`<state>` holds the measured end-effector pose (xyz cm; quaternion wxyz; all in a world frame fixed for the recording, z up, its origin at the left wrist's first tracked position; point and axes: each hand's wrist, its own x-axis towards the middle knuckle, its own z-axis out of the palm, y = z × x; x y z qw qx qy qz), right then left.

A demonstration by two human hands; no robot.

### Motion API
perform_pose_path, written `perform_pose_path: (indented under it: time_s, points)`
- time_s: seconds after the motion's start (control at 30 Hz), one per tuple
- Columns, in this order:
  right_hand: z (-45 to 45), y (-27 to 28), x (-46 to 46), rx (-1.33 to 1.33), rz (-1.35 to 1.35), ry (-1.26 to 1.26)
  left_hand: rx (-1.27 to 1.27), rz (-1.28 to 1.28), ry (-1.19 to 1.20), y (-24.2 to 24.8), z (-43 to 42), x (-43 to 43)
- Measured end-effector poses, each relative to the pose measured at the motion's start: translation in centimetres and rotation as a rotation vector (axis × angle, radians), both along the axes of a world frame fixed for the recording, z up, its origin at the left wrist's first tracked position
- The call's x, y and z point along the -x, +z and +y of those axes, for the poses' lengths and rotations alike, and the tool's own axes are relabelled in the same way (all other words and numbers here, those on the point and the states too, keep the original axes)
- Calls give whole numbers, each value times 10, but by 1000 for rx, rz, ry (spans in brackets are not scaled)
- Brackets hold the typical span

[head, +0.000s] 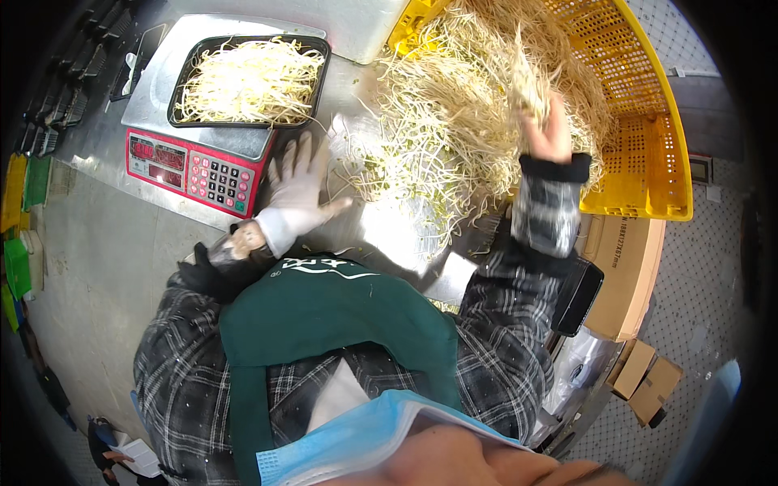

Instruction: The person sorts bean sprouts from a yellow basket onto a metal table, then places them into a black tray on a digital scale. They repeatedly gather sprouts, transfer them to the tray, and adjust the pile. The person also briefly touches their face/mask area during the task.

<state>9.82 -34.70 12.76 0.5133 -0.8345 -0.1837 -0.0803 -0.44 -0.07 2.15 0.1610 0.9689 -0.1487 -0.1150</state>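
My left hand wears a white glove, its fingers spread and nothing in them. It is over the metal table, just right of a red digital scale. On the scale's steel platform sits a black plastic tray heaped with bean sprouts. Bare and slightly blurred, my right hand grips a bunch of bean sprouts over the large pile. That pile spreads from a tipped yellow perforated plastic crate onto the metal table.
Black plastic trays are stacked at the far left. Right of my body are a cardboard box and a dark phone-like device. Smaller cartons lie lower right. Another person appears at the lower left.
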Motion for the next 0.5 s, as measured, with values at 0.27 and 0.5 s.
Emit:
perform_pose_path:
  time_s: [0.27, 0.5]
  points:
    - [139, -112, 136, 738, -91, -41, 196, -131, -290, -36, 12, 10]
    - [51, -96, 65, 319, 78, -347, 62, -128, -84, -4, 15, 8]
